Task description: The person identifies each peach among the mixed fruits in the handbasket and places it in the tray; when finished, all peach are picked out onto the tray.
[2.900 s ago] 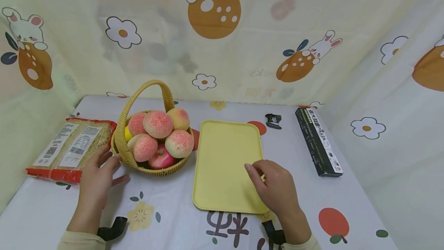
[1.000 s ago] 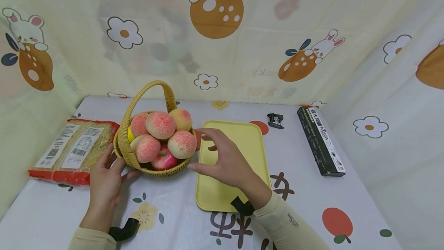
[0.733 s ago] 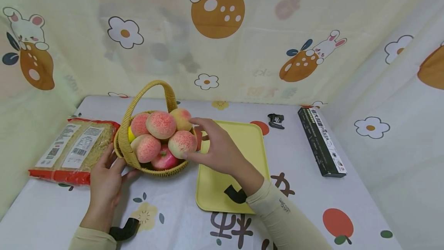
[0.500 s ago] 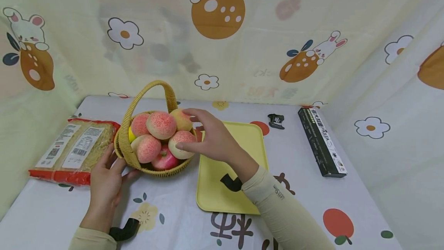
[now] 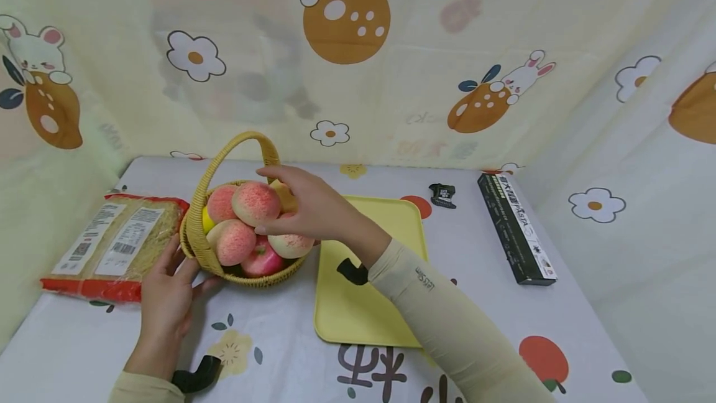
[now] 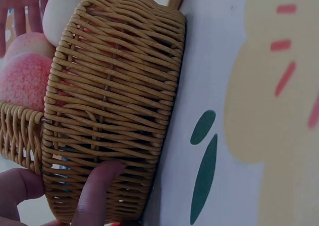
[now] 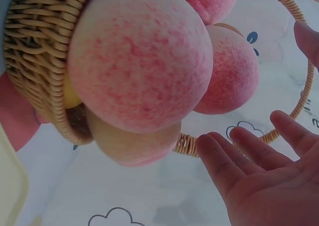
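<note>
Tan wicker is showing all round the basket, which is standing upright on the surface with speckled peaches and a red fruit piled inside. Your left grip is resting loosely against the basket's outer wall, its thumb lying along the weave. Your right grip is hanging over the pile, spread wide and holding nothing, fingers and thumb flanking the top peach; in the right wrist view, a gap is showing between them and it. To the left, a red-edged bag is lying near; to the right, a yellow tray is lying just beside.
</note>
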Motion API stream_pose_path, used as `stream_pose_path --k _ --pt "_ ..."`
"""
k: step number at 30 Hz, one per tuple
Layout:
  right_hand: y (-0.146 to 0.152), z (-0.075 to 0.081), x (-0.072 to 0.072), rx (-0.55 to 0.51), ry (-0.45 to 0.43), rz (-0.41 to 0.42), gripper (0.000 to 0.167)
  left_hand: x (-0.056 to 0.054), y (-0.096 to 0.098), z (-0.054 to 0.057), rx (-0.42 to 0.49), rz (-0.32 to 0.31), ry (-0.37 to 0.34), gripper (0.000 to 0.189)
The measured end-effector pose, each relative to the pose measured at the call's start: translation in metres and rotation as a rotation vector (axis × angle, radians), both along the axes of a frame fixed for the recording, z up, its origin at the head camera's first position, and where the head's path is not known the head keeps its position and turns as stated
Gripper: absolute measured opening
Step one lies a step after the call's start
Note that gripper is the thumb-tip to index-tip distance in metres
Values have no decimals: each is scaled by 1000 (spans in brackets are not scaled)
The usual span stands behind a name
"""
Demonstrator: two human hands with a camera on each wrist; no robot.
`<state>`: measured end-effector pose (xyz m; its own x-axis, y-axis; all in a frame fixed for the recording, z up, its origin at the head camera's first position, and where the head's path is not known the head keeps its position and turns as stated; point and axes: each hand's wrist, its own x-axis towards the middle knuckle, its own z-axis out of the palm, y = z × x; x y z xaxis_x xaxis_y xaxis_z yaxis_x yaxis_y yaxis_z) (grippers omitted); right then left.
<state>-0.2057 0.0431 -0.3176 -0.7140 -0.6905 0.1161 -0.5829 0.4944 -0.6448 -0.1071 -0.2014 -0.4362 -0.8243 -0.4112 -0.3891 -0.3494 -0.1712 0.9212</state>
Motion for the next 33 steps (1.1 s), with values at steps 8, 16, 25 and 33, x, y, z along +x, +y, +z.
stream_pose_path --k 8,16,25,33 --pt "-21 2 -6 85 34 49 80 -1 -3 -3 5 29 8 68" --pt "-42 -6 -8 241 53 69 80 0 -5 -4 6 20 15 69" --pt "-43 -11 -6 340 175 69 71 0 -3 -6 6 21 31 69" --pt "-47 -15 1 393 217 22 77 -1 -1 -8 -4 14 31 68"
